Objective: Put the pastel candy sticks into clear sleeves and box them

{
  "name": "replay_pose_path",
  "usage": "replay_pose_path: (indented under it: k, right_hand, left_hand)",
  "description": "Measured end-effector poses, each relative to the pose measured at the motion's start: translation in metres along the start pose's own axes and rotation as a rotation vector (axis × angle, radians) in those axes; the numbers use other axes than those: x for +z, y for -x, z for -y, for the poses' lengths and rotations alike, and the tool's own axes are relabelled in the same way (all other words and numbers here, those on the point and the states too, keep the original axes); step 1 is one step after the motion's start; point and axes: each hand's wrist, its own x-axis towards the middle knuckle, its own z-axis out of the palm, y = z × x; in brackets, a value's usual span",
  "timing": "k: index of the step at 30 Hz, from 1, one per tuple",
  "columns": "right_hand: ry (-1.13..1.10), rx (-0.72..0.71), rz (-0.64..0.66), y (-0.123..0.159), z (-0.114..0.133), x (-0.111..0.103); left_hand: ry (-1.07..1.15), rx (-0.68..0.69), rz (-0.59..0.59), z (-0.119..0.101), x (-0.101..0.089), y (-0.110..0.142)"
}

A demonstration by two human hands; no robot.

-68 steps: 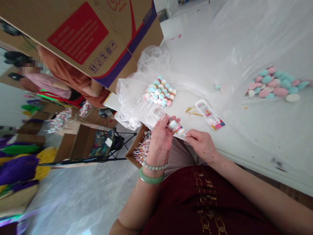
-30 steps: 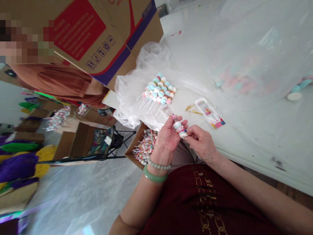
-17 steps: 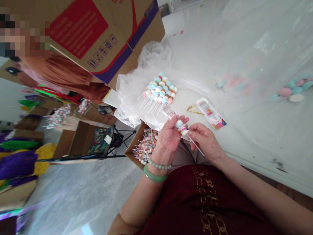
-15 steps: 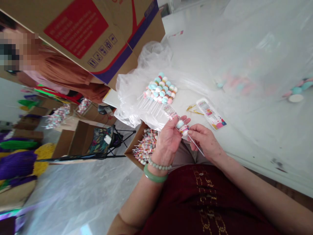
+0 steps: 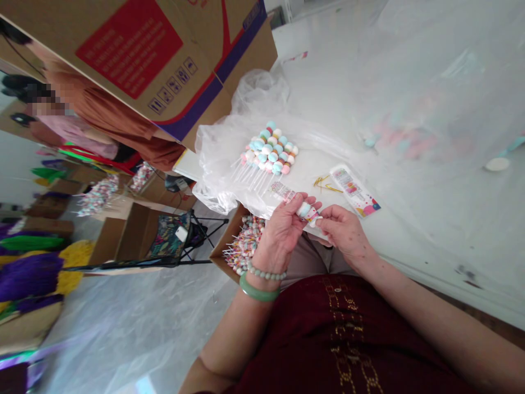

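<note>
My left hand [image 5: 285, 229] is closed around a marshmallow skewer [image 5: 305, 212] in a clear printed bag, its fingers curled under the blue and white marshmallows. The flat printed end of the bag [image 5: 282, 191] sticks out past my thumb. My right hand [image 5: 342, 229] pinches the lower end of the same skewer, where the bag meets the stick; the stick is hidden by the fingers. Just beyond lie gold twist ties [image 5: 324, 184] and a flat printed bag [image 5: 355, 190] on the white table. A stack of unwrapped marshmallow skewers [image 5: 268, 149] rests on clear plastic to the left.
A large cardboard box [image 5: 164, 65] stands at the far left of the table [image 5: 426, 230]. Loose marshmallows [image 5: 404, 137] show blurred through plastic film at right. Below the table edge, a carton [image 5: 221, 253] holds many wrapped skewers. A person in an orange top [image 5: 110, 109] is behind the box.
My right hand has moved up against the marshmallows, and the stick that showed beneath it is now hidden. Plastic film has shifted over the loose marshmallows at right. The person at left has shifted.
</note>
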Motion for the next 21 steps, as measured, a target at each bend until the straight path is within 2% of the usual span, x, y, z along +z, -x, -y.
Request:
replay_pose_path:
  k: [4, 8, 11, 14, 18, 21]
  right_hand:
    - [0.128, -0.072, -0.085, -0.001, -0.003, -0.002]
    - [0.538, -0.351, -0.173, 0.005, -0.005, -0.009]
    - [0.815, -0.572, -0.154, 0.012, -0.005, -0.011]
    - [0.996, -0.718, -0.131, 0.017, -0.006, -0.011]
    - [1.172, -0.831, -0.188, 0.018, -0.007, -0.010]
    - [1.224, -0.835, -0.225, 0.018, -0.005, -0.011]
  left_hand:
    - [0.031, 0.042, -0.013, 0.013, 0.007, 0.000]
    - [0.075, 0.004, 0.002, 0.017, 0.009, -0.001]
    - [0.110, -0.003, -0.014, 0.014, 0.008, -0.003]
    - [0.139, 0.007, -0.063, 0.009, 0.006, -0.005]
    - [0.138, -0.033, -0.079, 0.007, 0.005, -0.006]
    - [0.139, -0.047, -0.076, 0.010, 0.006, -0.005]
